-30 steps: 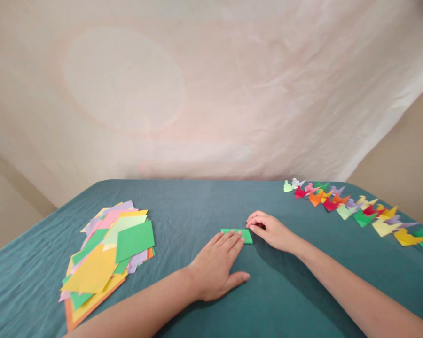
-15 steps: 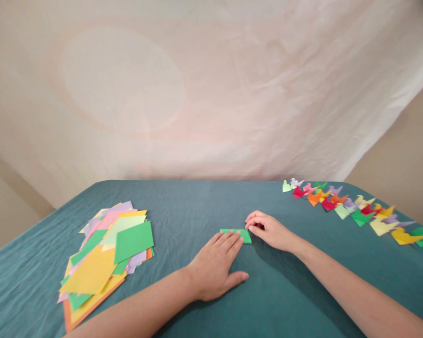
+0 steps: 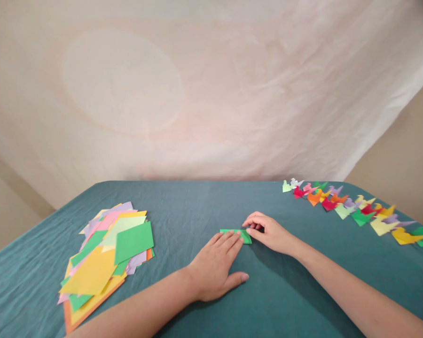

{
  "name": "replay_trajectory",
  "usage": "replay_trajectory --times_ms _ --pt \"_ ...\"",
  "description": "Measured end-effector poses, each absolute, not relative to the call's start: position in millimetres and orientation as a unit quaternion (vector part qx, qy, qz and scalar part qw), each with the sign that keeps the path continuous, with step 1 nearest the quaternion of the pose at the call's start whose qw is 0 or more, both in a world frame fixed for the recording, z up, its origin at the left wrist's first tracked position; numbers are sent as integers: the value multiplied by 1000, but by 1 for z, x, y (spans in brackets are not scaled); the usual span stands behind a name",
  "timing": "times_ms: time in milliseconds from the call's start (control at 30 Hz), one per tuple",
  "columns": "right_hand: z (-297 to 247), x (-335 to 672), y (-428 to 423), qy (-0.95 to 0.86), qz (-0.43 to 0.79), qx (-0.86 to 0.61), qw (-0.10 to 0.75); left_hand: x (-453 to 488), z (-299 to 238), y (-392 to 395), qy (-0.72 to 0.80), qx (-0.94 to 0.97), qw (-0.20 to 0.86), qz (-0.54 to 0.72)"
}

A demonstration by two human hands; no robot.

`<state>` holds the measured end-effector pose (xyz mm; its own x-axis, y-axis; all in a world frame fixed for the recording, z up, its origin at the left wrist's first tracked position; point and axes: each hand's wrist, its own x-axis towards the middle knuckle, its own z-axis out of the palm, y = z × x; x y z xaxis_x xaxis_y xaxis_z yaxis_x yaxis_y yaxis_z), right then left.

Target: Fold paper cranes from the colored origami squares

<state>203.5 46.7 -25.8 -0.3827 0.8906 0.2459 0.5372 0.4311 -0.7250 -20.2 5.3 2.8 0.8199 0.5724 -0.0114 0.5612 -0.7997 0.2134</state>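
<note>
A small green strip of folded paper (image 3: 246,237) lies on the tablecloth in front of me, partly hidden under fingers. My left hand (image 3: 218,267) rests flat across its left and middle part, fingers stretched out and thumb spread to the side. At the strip's right end, my right hand (image 3: 268,232) has thumb and forefinger pinched at the upper corner, the other fingers curled. That corner seems lifted and turned over, leaving a slanted edge; the fingertips cover part of it.
To the left sits a loose pile of coloured paper squares (image 3: 91,267), a green sheet (image 3: 134,241) on top. Rows of small folded paper birds (image 3: 363,217) in several colours stand along the right side. A pale cloth (image 3: 211,94) hangs behind the dark green tablecloth (image 3: 190,202).
My right hand has moved slightly left, onto the strip's right end, and the corner there now looks turned over. My left hand has stayed in place.
</note>
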Motion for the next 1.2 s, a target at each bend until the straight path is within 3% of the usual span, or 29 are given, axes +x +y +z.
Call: replay_trajectory --times_ms 700,1200 --pt "-14 197 34 -877 132 -409 216 -22 1 8 294 947 111 74" --pt "-13 197 35 -880 126 -410 204 -26 -1 16 313 941 95 81"
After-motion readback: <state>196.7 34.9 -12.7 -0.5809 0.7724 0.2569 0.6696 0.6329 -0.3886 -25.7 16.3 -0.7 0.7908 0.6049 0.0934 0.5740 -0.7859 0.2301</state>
